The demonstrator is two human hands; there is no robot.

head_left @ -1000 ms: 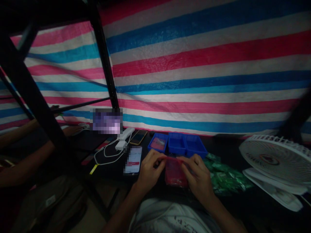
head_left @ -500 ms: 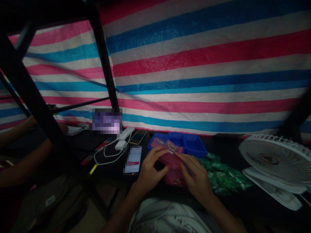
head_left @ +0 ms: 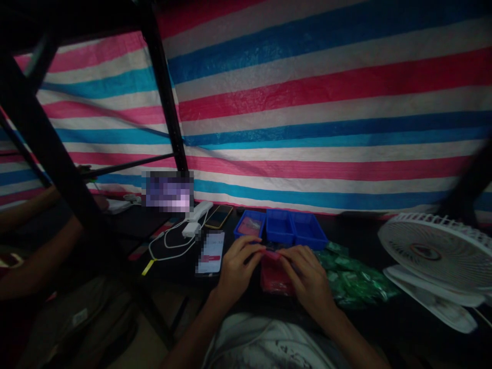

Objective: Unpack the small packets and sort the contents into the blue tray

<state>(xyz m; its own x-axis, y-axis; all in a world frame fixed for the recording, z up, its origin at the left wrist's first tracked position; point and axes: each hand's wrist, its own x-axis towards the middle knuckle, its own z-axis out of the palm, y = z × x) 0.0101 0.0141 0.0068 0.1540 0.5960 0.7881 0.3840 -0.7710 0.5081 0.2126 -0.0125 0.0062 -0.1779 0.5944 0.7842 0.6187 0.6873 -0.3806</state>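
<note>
Between my two hands a small pink plastic bag [head_left: 272,254] is held up, folded or seen nearly edge-on. My left hand [head_left: 239,264] pinches its left end between thumb and fingers. At its right end, my right hand [head_left: 307,271] pinches it the same way. Just below lies a stack of pink plastic bags [head_left: 274,279], partly covered by my right hand. Behind my hands stand blue bins [head_left: 280,225]; the left blue bin [head_left: 241,221] has a pink bag in it.
Green plastic packets [head_left: 357,282] are heaped right of my hands, beside a white clip fan [head_left: 426,256]. To the left are a lit phone [head_left: 211,253], a dark phone [head_left: 219,217] and white cables [head_left: 172,258]. Another person's arm [head_left: 49,246] shows past the black frame [head_left: 73,169].
The pink bag, earlier spread upright in front of the bins, is now lower and folded or tipped edge-on. My fingers have closed in on its two ends, and the bins show more.
</note>
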